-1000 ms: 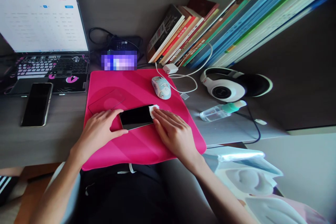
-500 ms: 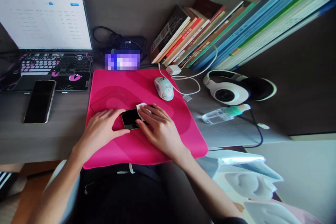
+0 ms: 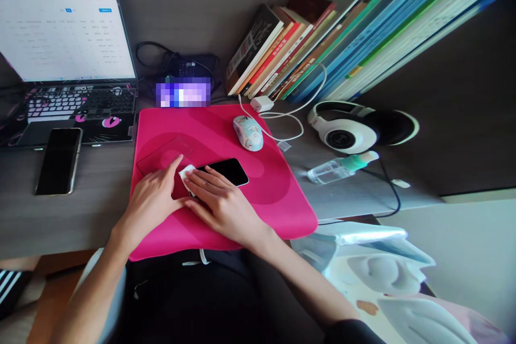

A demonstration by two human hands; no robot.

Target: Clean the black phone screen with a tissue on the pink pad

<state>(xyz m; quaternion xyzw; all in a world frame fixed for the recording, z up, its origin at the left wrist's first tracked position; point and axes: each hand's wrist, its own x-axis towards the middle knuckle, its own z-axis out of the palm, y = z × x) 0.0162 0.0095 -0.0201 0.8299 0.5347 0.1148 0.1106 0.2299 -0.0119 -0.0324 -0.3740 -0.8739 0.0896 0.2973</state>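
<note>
White wipe [image 3: 186, 173] at the left end of the phone [image 3: 233, 171]

Its black screen up, the phone lies on the pink mat [image 3: 282, 212], right end bare, left end under the wipe and your fingers. Your right hand [image 3: 220, 201] holds the wipe beneath its fingertips, against the glass. Your left hand [image 3: 155, 189] has thumb and forefinger spread around that end, with nothing visible in its grasp; whether the thumb touches the phone is hidden.

For a good wipe, lay your fingers flat and spread the pressure; one fingertip alone may leave streaks. Brace the phone lightly at its edge with your left thumb, since it could slide. Carry each stroke to the rim and corners.

A thin clear sheet [image 3: 163, 151] lies just beyond your left hand, so lift your knuckles over it. The mouse [image 3: 248, 133] sits near, past the phone's far side. Your best room is the mat's right side, with the bottle [image 3: 331, 171] beyond it on the counter [image 3: 97, 188]. Toward you, the mat seems to overhang the counter's front edge, so support there may be poor.
</note>
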